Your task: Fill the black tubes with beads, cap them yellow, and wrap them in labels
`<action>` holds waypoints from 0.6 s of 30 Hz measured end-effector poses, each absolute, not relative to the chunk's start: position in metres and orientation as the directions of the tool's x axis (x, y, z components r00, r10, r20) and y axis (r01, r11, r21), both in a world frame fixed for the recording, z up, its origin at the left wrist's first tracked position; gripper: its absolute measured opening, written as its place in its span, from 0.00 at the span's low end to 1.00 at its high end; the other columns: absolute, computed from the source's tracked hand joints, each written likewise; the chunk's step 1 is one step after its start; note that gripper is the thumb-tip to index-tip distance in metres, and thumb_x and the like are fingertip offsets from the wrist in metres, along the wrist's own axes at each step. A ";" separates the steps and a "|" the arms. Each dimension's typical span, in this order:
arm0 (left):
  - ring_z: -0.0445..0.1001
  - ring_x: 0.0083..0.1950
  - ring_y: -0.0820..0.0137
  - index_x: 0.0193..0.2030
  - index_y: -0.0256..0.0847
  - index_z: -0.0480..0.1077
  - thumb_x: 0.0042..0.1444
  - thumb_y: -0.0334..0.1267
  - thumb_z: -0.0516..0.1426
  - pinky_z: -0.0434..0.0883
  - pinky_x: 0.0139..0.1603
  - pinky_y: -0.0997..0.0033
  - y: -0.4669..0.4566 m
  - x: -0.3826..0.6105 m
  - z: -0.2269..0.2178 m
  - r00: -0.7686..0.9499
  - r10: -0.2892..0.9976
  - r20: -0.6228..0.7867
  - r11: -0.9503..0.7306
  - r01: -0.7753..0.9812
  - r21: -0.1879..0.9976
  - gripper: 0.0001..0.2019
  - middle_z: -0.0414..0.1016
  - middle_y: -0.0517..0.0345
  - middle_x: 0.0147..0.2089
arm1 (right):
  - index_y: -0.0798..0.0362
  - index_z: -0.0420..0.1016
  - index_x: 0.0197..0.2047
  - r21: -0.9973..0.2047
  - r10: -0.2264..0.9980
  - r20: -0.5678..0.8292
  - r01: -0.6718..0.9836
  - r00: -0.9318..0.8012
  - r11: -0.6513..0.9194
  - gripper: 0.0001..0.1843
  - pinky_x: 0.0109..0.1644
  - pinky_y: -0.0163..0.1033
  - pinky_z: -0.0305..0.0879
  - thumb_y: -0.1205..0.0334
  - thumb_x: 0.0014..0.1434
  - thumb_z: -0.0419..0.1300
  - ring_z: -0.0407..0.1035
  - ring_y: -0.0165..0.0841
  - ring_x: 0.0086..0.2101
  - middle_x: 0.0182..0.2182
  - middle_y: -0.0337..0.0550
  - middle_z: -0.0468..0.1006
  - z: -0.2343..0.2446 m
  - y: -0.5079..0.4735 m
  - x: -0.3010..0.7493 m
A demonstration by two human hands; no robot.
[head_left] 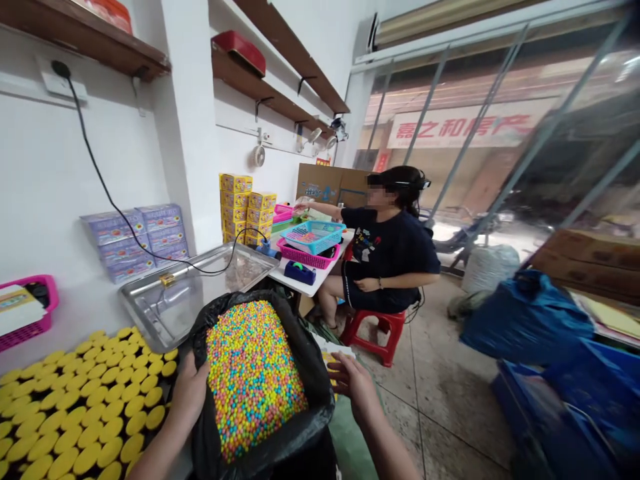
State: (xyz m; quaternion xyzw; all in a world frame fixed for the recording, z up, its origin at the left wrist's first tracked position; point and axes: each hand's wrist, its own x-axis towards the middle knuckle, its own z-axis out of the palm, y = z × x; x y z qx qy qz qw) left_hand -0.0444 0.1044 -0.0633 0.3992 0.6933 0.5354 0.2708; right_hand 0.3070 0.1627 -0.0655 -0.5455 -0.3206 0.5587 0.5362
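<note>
While the left hand (pixel 190 393) clamps shut on the rim of a black plastic bag (pixel 320 393), the right hand (pixel 353 383) stays open, fingers spread, just beside the bag's far edge! Packed into that bag are hundreds of tiny glossy balls (pixel 253 377), pink, yellow, green and blue, far too many to count. At lower left, dozens of flat round yellow discs (pixel 85 427) lie in tight rows, right next to one steel tray (pixel 170 300) with a raised rim. Look past it: two stacks of yellow boxes (pixel 240 207) and two stacks of lavender boxes (pixel 135 240) against the white wall. Center frame, two lattice plastic baskets, one teal (pixel 313 233) and one pink (pixel 300 257), sit stacked on a white table (pixel 295 283), and a seated co-worker (pixel 385 260), on one red plastic stool (pixel 377 333), stretches an arm across it!
</note>
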 end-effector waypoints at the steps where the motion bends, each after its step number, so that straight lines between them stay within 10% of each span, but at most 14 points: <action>1: 0.66 0.66 0.52 0.57 0.39 0.68 0.54 0.48 0.53 0.61 0.68 0.54 0.104 -0.044 -0.063 -0.534 0.844 0.050 0.112 0.267 0.957 0.25 0.71 0.44 0.63 | 0.54 0.74 0.37 -0.946 0.954 -0.252 -0.248 0.162 -0.208 0.24 0.25 0.36 0.68 0.44 0.44 0.69 0.76 0.36 0.27 0.28 0.42 0.78 -0.060 0.171 0.307; 12: 0.67 0.66 0.54 0.59 0.40 0.66 0.57 0.49 0.50 0.64 0.66 0.56 0.100 -0.044 -0.056 -0.541 0.841 0.021 0.204 0.352 0.913 0.25 0.71 0.47 0.63 | 0.52 0.69 0.48 -0.985 0.949 -0.096 0.110 0.299 -0.135 0.17 0.25 0.34 0.68 0.55 0.58 0.62 0.76 0.36 0.27 0.28 0.41 0.76 0.046 0.308 0.321; 18: 0.66 0.67 0.56 0.61 0.41 0.66 0.59 0.48 0.50 0.63 0.67 0.58 0.098 -0.043 -0.053 -0.543 0.839 0.020 0.214 0.365 0.906 0.25 0.70 0.50 0.65 | 0.59 0.75 0.37 -0.896 0.952 -0.071 0.400 0.299 -0.192 0.18 0.27 0.43 0.71 0.55 0.49 0.72 0.76 0.45 0.28 0.25 0.50 0.77 0.116 0.389 0.331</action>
